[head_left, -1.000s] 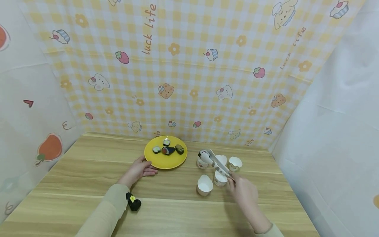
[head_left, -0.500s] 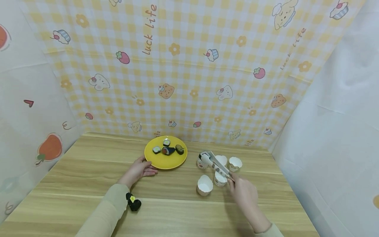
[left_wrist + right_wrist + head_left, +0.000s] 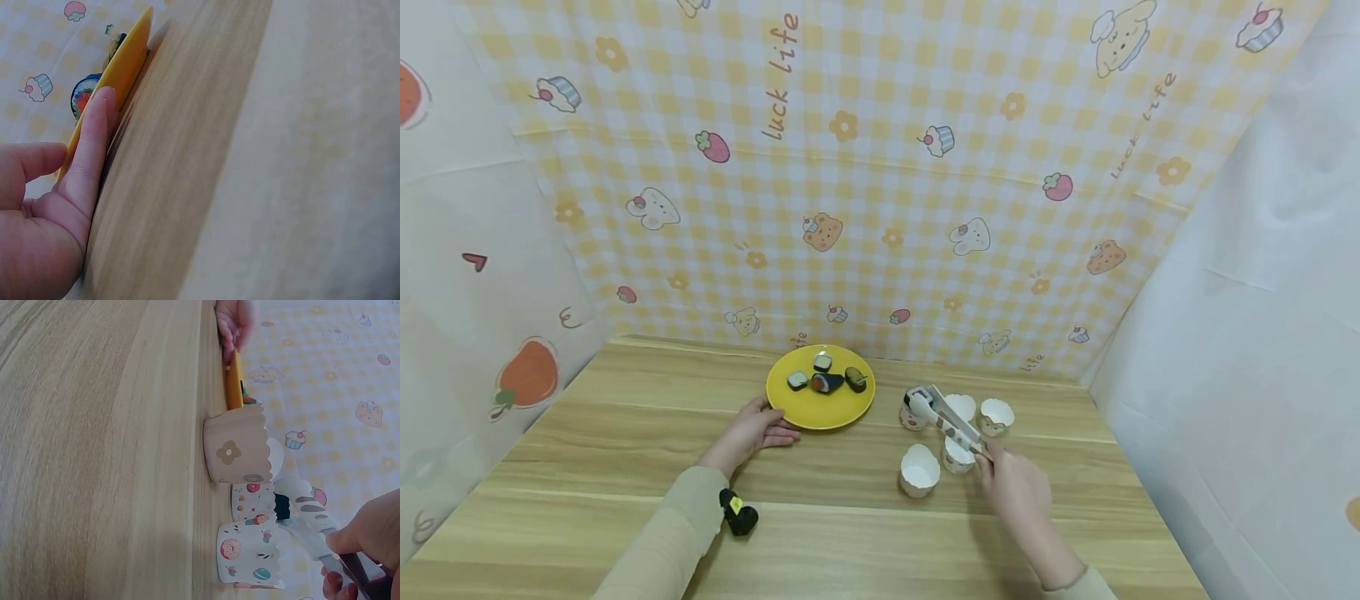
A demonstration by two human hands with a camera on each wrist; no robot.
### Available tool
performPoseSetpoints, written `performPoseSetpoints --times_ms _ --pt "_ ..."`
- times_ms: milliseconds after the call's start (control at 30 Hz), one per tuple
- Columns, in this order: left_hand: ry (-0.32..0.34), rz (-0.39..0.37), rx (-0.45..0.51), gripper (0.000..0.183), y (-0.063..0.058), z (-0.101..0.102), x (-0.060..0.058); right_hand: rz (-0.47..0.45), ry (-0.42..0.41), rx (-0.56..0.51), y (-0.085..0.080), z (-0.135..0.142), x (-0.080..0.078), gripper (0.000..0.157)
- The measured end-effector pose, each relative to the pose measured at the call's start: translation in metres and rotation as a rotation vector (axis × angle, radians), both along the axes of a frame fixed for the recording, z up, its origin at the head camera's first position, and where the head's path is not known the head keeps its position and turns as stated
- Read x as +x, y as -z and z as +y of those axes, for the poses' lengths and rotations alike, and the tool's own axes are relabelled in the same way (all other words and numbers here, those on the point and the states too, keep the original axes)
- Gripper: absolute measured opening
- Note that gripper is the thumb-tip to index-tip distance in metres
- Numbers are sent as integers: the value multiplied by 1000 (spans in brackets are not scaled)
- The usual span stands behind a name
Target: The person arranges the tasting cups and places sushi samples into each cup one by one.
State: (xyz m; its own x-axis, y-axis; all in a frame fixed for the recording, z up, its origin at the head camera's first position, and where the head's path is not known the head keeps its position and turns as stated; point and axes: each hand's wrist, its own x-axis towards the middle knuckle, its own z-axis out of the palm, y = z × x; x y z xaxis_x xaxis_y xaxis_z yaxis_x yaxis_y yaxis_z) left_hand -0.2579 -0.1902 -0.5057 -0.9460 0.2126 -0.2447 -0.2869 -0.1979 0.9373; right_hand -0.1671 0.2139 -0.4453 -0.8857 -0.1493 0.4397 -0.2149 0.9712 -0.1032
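Note:
My left hand (image 3: 752, 435) pinches the near-left rim of a yellow plate (image 3: 820, 414), thumb on top and fingers below. Several toy sushi pieces, among them a dark hand roll (image 3: 827, 382), lie on the plate. My right hand (image 3: 1018, 492) grips tongs (image 3: 955, 427) with white paw-shaped tips. Between the tips, a black-and-white sushi piece (image 3: 916, 395) is at the mouth of a patterned paper baking cup (image 3: 913, 418). In the right wrist view, the sushi piece (image 3: 282, 506) shows as a dark patch by the cup's rim. The tips partly hide it.
Several more paper baking cups stand around the tongs: one in front (image 3: 919, 472), one under the tongs (image 3: 958, 454), one behind (image 3: 961, 406) and one at right (image 3: 997, 416). A black heart-shaped item (image 3: 741, 518) lies beside the left sleeve. A checked cloth (image 3: 880, 208) backs the table.
The tongs have dipped slightly with the sushi piece, bringing it lower at the paper cup. The left hand and the plate stay where they were.

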Motion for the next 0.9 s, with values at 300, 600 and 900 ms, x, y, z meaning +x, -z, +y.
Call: performPoseSetpoints --times_ms 300,600,900 --pt "-1 3 -3 54 1 0 0 -11 -3 2 -1 0 0 18" --pt "-2 10 -4 56 3 0 -1 -65 22 -20 -6 -1 1 24" --pt "-10 1 -8 53 1 0 0 -108 43 -62 -11 -3 1 32"
